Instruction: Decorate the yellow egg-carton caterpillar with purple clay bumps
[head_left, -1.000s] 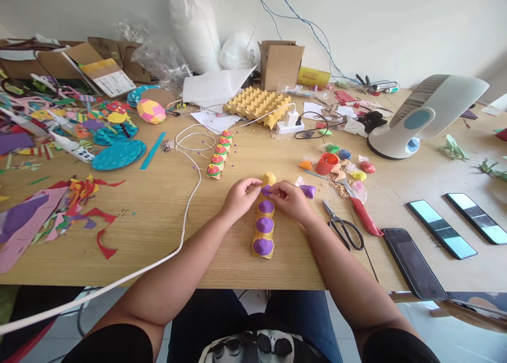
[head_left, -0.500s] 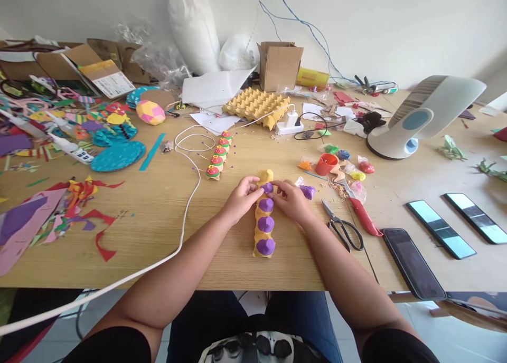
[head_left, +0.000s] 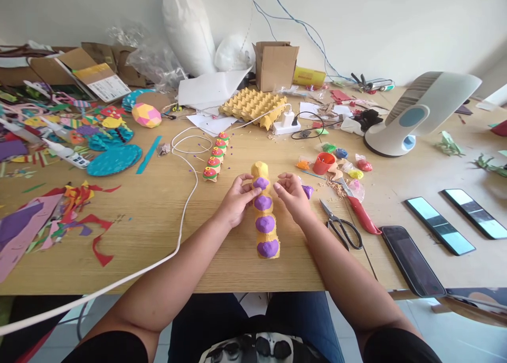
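A yellow egg-carton strip [head_left: 264,211] with several purple clay caps lies lengthwise on the wooden table [head_left: 166,236] in front of me. My left hand [head_left: 236,198] grips its left side near the far end, fingers curled against it. My right hand [head_left: 292,195] is at the strip's right side, fingers bent and touching it near the second cap. A lump of purple clay [head_left: 307,191] lies just beyond my right hand.
Black scissors [head_left: 341,227] and a red-handled cutter [head_left: 361,214] lie right of my hands, then three phones [head_left: 412,260]. A white cable [head_left: 186,194] runs left. A second decorated carton strip [head_left: 214,161], clay pots [head_left: 325,163], a fan [head_left: 415,115] and paper scraps [head_left: 59,210] surround the area.
My fingers have left the top purple cap and moved to the strip's sides. The strip has lifted at the far end and shifted slightly toward me.
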A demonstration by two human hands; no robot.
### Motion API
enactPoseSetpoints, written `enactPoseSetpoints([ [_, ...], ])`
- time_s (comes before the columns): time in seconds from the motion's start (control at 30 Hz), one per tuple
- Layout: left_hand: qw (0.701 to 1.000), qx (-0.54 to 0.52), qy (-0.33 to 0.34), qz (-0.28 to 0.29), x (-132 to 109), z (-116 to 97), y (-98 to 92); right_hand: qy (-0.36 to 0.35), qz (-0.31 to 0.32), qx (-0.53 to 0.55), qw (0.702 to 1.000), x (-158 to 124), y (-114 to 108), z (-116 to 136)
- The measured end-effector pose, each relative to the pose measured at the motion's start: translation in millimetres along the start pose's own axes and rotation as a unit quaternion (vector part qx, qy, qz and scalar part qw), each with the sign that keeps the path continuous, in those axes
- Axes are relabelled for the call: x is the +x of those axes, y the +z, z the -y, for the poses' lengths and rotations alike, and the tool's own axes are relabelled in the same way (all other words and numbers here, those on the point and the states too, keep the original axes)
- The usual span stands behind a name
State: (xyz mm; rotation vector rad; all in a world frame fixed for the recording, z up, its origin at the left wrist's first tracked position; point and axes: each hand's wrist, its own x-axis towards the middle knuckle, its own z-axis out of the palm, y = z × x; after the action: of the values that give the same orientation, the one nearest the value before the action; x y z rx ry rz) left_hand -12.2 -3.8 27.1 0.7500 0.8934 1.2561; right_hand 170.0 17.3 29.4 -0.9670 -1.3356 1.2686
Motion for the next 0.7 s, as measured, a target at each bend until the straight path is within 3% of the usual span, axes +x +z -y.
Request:
enactPoseSetpoints([
  [0.13,1.0,0.003,0.008,0.002,-3,-2,4.6,0.088,0.052,0.144,0.984,-4,5,5],
  [0.27,0.999,0.02,0.034,0.017,-5,-1,6.9,0.12,0.07,0.22,0.966,-10,14,6],
  [0.7,0.998,0.01,0.067,0.011,-6,2,9.9,0.115,0.047,0.254,0.959,-9,22,-2],
])
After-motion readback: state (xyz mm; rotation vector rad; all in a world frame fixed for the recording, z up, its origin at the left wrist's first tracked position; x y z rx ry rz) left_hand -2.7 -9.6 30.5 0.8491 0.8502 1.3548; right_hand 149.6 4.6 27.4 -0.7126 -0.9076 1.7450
